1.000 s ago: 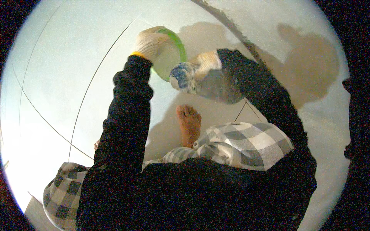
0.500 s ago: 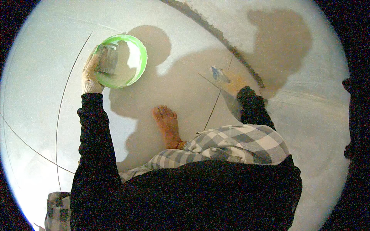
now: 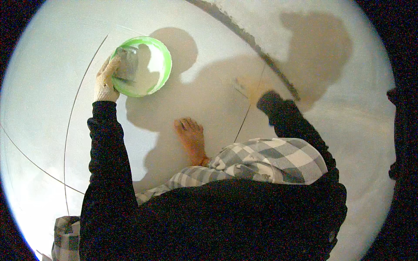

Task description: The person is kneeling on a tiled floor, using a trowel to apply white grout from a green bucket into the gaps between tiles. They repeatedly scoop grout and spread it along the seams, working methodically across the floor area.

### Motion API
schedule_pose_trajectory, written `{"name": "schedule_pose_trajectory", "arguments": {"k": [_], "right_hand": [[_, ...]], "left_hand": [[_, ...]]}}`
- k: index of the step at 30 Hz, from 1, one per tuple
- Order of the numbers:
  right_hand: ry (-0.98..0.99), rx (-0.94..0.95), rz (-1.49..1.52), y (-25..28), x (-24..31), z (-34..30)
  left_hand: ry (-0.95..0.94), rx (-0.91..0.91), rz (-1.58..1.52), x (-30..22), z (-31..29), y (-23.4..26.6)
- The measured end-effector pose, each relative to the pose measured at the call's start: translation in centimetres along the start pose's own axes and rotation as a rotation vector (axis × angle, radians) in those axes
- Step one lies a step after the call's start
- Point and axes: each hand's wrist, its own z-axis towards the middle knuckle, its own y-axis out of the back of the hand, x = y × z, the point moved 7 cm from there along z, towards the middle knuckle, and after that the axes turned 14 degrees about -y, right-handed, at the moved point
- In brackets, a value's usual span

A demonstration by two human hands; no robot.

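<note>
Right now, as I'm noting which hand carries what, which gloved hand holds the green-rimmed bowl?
The left hand, gripping the side of the green-rimmed bowl. The right hand, blurred, is well apart from it, to its right.

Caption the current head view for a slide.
Gloved left hand gripping a green-rimmed tub; right hand, blurred, over a floor seam.

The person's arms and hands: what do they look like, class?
The left hand wears a cream knitted glove. The right hand is blurred but appears to wear a similar pale glove. The left sleeve is long, black and bunched in folds; the right sleeve is also black.
</note>
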Motion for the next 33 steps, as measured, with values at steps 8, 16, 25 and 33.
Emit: {"name": "schedule_pose_trajectory", "arguments": {"k": [8,16,25,33], "right_hand": [[0.150,0.025,-0.217,2.5,3.4,3.6],[-0.346,0.178,0.078,-4.1,-6.9,1.5],[-0.142,0.420,-0.038,-5.9,-0.7,-3.0],[0.151,-0.150,-0.171,5.9,3.5,7.9]], "left_hand": [[0.043,0.061,0.002,0.3,0.7,0.0],[-0.027,0.053,-0.003,-0.4,0.4,0.2],[-0.033,0.053,0.073,-0.4,1.4,0.4],[0.009,0.045,-0.041,0.5,1.3,0.9]]}}
